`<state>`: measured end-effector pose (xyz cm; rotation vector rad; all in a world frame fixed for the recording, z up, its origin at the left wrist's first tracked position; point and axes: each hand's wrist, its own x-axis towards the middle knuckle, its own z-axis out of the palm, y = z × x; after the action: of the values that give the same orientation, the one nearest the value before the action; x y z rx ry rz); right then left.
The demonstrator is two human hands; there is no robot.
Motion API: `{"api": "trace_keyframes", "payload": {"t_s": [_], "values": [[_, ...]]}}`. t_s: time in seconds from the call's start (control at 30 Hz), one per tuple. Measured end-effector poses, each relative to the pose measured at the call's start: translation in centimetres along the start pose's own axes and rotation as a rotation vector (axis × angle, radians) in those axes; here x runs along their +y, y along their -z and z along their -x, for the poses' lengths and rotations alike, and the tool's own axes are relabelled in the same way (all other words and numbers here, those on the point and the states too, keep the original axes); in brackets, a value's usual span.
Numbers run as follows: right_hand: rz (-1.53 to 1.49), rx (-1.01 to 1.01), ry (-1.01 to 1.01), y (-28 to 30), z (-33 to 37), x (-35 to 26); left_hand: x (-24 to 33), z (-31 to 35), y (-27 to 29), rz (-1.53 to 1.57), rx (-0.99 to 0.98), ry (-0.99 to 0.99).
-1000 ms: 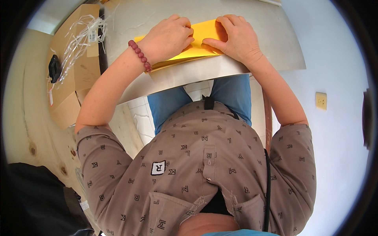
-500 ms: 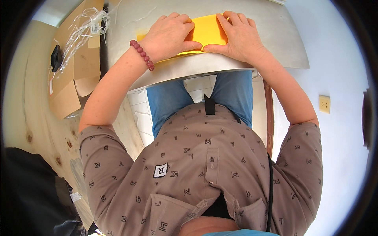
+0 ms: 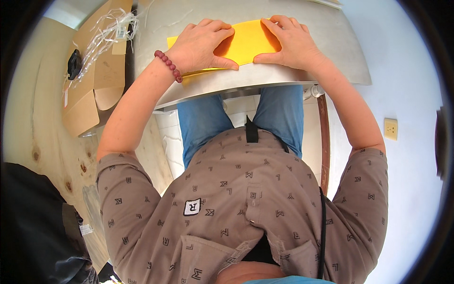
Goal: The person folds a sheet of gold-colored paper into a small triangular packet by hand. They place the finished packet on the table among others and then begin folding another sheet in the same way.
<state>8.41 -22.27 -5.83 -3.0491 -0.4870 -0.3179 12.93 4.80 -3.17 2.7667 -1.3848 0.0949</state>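
A bright yellow folded sheet (image 3: 249,41), perhaps paper or thin cloth, lies along the near edge of a metal tabletop. My left hand (image 3: 201,46) holds its left part, fingers curled at the far edge and thumb at the near edge. On the right side my right hand (image 3: 297,46) grips it the same way, with fingertips at the far edge and thumb at the near fold. The sheet shows bare between the two hands. A corner sticks out left of my left wrist, which wears a beaded bracelet (image 3: 168,65). Under that wrist the near edge shows more than one layer.
The shiny metal tabletop (image 3: 326,23) curves round in front of me. To its left stands an open cardboard box (image 3: 106,71) with tangled clear plastic strips (image 3: 106,35) and a black object (image 3: 74,65). Black fabric (image 3: 38,227) is at lower left; a wall socket (image 3: 390,128) is at right.
My thumbs, nearly touching before, are now apart, and my right hand has shifted slightly right. More of the yellow sheet shows between my hands. The view has shifted a little.
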Motion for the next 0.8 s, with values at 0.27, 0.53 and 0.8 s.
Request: {"api": "trace_keyframes", "payload": {"t_s": [0.27,0.53,0.8], "values": [[-0.032,-0.083,-0.104,1.1,1.4,6.0,0.0,0.1,-0.2,0.02,0.015,-0.006],[-0.218,0.321,0.069,1.9,1.9,2.7,-0.1,0.2,-0.3,0.05,0.011,-0.001],[-0.34,0.057,0.068,-0.4,0.5,-3.1,-0.2,0.3,-0.5,0.054,0.021,-0.002]]}}
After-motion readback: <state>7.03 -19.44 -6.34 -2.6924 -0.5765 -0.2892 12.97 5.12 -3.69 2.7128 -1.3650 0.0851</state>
